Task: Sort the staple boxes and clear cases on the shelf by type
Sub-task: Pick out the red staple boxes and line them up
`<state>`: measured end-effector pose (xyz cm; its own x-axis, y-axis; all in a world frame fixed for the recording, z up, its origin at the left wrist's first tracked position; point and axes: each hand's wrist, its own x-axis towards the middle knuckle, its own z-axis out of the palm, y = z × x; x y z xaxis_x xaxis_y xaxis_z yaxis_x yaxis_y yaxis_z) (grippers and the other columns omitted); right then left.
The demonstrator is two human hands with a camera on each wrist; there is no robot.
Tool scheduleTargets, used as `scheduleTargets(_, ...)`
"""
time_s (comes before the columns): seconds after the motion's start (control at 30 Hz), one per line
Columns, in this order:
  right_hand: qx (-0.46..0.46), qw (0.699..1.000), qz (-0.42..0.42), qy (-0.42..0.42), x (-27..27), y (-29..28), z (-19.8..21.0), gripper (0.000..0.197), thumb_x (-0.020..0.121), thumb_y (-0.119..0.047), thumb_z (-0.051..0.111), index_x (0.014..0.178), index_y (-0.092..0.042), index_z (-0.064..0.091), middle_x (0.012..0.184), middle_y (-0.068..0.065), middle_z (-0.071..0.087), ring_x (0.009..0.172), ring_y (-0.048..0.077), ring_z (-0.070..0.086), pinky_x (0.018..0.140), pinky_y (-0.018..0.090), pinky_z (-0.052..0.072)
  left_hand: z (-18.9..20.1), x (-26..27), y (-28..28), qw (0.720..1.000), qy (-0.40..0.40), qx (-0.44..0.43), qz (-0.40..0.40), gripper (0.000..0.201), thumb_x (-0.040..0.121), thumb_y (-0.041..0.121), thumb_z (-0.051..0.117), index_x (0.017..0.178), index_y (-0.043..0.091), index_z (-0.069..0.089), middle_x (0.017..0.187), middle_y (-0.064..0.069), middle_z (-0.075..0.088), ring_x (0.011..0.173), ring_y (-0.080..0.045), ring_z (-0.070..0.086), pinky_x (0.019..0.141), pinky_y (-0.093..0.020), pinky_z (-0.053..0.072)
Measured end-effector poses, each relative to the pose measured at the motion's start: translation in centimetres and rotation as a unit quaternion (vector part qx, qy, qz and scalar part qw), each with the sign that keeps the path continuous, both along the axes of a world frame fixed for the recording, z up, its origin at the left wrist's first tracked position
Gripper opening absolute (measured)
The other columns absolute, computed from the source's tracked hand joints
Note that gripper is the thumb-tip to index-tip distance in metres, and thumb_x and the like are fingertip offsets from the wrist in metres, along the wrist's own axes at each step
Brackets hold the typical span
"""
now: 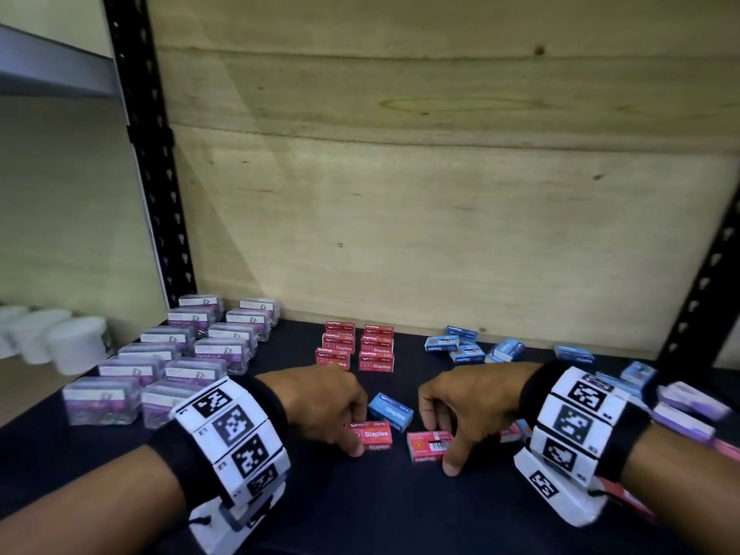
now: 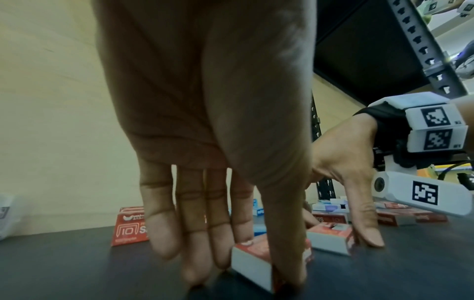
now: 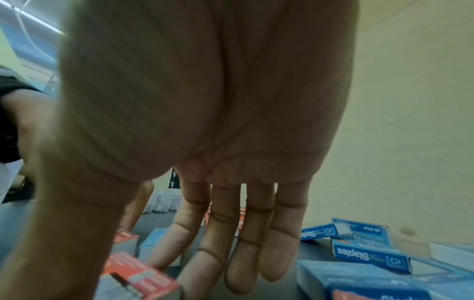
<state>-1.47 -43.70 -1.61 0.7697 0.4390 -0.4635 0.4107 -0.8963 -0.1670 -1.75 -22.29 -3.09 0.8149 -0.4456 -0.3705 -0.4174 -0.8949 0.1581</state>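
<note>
My left hand pinches a red staple box lying label-up on the dark shelf, thumb on its near side and fingers on its far side; the left wrist view shows that box between thumb and fingers. My right hand pinches a second red staple box, barcode up, seen beside the thumb in the right wrist view. A blue staple box lies between the hands. Behind it stands a group of red boxes. Clear cases fill two rows at the left.
Loose blue staple boxes are scattered at the back right, close to my right fingers. More purple-labelled cases and red boxes lie behind my right wrist. Black shelf posts flank a plywood back wall. White tubs stand on the neighbouring shelf.
</note>
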Motion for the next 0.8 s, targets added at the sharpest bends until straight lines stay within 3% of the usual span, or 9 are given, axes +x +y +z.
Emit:
scheduleTargets(0.2,0.015,1.000,0.002,-0.011,-0.5,-0.4,0.2,0.029,0.080,-0.033,0.078,0.106,-0.026,0.066,0.100,-0.008,0.073,0.079,0.005,0.063,0.067,0.019,0.049,-0.2,-0.1,0.5,0.998,-0.003,-0.055,0.014,0.039,0.071,0.036,0.085,0.104,0.025,0.067,0.093,0.012,0.065,0.079,-0.005,0.059,0.073,-0.022,0.050)
scheduleTargets(0.33,-0.004,1.000,0.005,-0.030,-0.3,-0.6,0.7,0.021,0.092,-0.031,0.061,0.111,-0.025,0.069,0.104,-0.007,0.073,0.091,0.010,0.065,0.086,0.029,0.053,-0.1,0.2,1.2,0.998,-0.004,-0.063,0.007,0.031,0.076,0.032,0.082,0.103,0.023,0.071,0.085,0.015,0.063,0.071,0.001,0.056,0.064,-0.009,0.044)
scheduleTargets(0.47,0.001,0.999,0.009,-0.034,0.4,-0.7,0.8,0.018,0.096,-0.033,0.058,0.111,-0.028,0.066,0.103,-0.007,0.072,0.085,0.007,0.061,0.083,0.025,0.050,0.3,1.1,2.4,0.997,-0.027,-0.073,0.029,0.022,0.080,0.032,0.079,0.100,0.025,0.073,0.083,0.015,0.066,0.072,0.002,0.058,0.064,-0.008,0.042)
scheduleTargets(0.63,0.020,0.997,0.014,-0.074,1.5,-0.1,1.0,0.021,0.099,-0.034,0.054,0.118,-0.030,0.062,0.104,-0.014,0.062,0.096,0.008,0.057,0.086,0.025,0.045,0.5,3.0,4.0,0.993,-0.084,-0.058,0.067,0.023,0.082,0.032,0.077,0.105,0.028,0.073,0.087,0.016,0.064,0.079,-0.001,0.058,0.067,-0.011,0.040)
scheduleTargets(0.8,0.066,0.996,-0.002,-0.066,2.5,0.6,1.5,0.020,0.098,-0.034,0.055,0.115,-0.026,0.063,0.103,-0.008,0.068,0.091,0.012,0.061,0.087,0.027,0.051,-0.1,4.2,4.9,0.989,-0.096,-0.050,0.097,0.025,0.083,0.031,0.077,0.107,0.027,0.072,0.090,0.015,0.063,0.085,-0.004,0.059,0.073,-0.016,0.042)
